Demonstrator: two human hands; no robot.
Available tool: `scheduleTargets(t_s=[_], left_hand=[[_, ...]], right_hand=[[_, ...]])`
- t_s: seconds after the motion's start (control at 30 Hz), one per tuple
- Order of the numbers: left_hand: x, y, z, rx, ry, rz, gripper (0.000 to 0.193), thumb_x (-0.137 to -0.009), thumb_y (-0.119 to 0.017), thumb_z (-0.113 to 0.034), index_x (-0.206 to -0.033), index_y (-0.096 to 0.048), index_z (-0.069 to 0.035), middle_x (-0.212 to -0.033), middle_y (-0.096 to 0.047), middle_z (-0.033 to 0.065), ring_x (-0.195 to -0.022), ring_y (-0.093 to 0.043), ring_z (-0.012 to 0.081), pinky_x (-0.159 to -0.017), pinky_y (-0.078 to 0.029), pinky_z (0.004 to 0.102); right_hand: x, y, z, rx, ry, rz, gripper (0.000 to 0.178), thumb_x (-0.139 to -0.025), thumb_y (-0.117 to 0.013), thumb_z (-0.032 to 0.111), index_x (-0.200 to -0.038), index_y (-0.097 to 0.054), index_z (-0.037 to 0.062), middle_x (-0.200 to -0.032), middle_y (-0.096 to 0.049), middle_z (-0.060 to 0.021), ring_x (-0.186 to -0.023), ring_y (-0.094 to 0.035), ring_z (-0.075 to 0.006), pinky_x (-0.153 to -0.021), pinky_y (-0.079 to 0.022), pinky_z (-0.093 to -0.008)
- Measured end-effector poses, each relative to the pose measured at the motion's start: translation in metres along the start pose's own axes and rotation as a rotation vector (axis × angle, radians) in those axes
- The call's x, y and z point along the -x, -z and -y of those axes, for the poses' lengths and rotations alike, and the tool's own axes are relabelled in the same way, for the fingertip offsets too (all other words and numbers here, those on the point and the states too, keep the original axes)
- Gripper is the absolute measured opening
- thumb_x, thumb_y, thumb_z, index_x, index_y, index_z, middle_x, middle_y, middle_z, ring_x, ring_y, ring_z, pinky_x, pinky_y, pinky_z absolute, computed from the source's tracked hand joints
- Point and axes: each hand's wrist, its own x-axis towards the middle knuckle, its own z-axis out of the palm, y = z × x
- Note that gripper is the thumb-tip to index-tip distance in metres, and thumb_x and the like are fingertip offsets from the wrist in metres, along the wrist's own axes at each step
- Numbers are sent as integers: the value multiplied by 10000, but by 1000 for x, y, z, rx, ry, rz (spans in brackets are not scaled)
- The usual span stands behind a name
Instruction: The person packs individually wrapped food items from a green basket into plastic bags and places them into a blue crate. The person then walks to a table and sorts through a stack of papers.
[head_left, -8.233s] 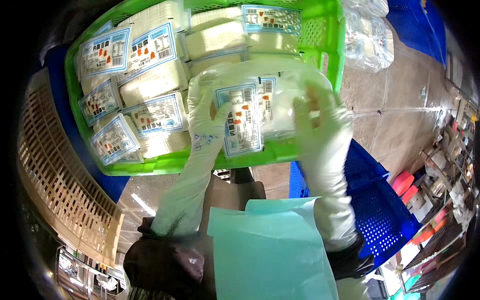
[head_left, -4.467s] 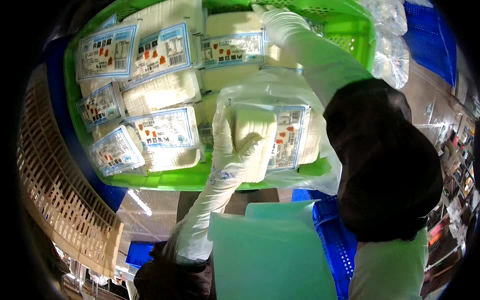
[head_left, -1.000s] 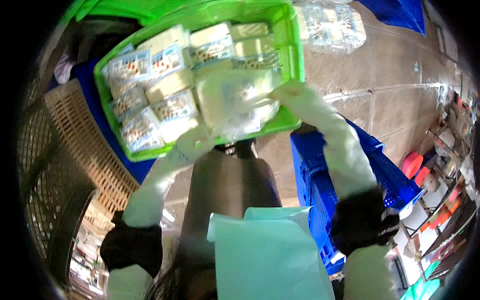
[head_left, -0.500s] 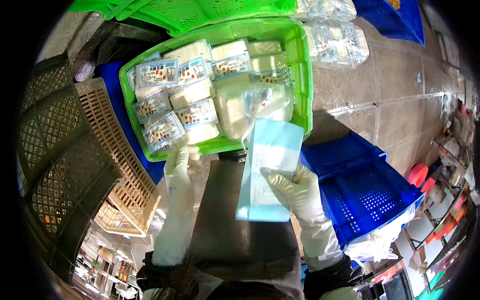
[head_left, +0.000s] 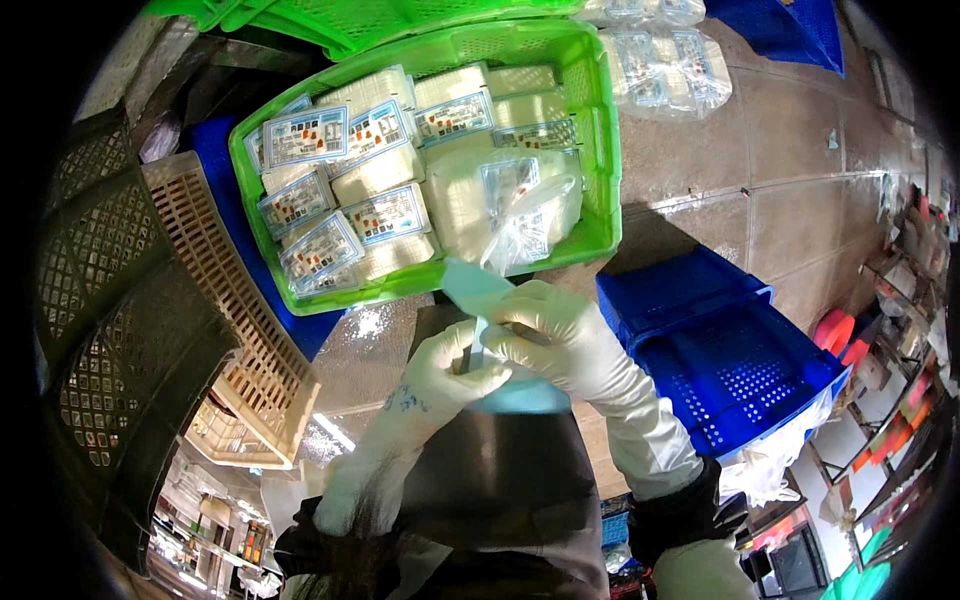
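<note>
Both my hands wear white gloves and meet in front of my dark apron, just below the near edge of a green crate (head_left: 612,160). Between them is a light-blue paper sheet (head_left: 520,397), bent and seen partly edge-on. My left hand (head_left: 445,370) pinches its middle with thumb and fingers. Closed on it from the other side is my right hand (head_left: 562,335), which covers much of the sheet. Inside the crate lie several white packs (head_left: 305,135) with blue-edged labels. A clear plastic bag (head_left: 540,205) of similar packs sits at the crate's near right.
Blue crates (head_left: 725,350) stand at my right, with more bagged packs (head_left: 665,75) on the floor beyond. To my left are a beige slatted crate (head_left: 200,240) and dark mesh crates (head_left: 120,300). Another green crate (head_left: 420,20) is at the far side.
My left hand has come rightward and taken hold of the sheet. My right hand has moved inward and up, and the sheet has turned from flat-facing to bent and edge-on.
</note>
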Motion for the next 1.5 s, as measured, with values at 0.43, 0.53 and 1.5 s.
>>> scheduleTargets(t_s=[0.43,0.53,1.5], left_hand=[[-2,16,-4,-115,-5,141,400,-795,-588,-85,-1182,-515,-16,-1025,-581,43,-915,-542,123,-829,-439,280],[0,33,12,-182,92,-1,408,-784,-557,-58,-1189,-521,-20,-1041,-579,47,-946,-530,134,-857,-423,286],[9,61,67,46,25,-264,461,-744,-559,7,-1199,-495,28,-1115,-596,99,-1019,-569,196,-905,-430,319]], right_hand=[[-11,3,-31,-539,-574,37,136,-839,-624,135,-860,-638,1,-722,-601,-25,-647,-560,-96,-582,-453,-231],[-10,20,-70,-516,-482,-284,150,-832,-592,156,-775,-642,27,-686,-594,-24,-622,-563,-96,-565,-458,-234],[-71,77,-175,653,-10,-882,75,-697,-618,35,-761,-612,73,-781,-581,-94,-743,-557,-257,-664,-453,-370]])
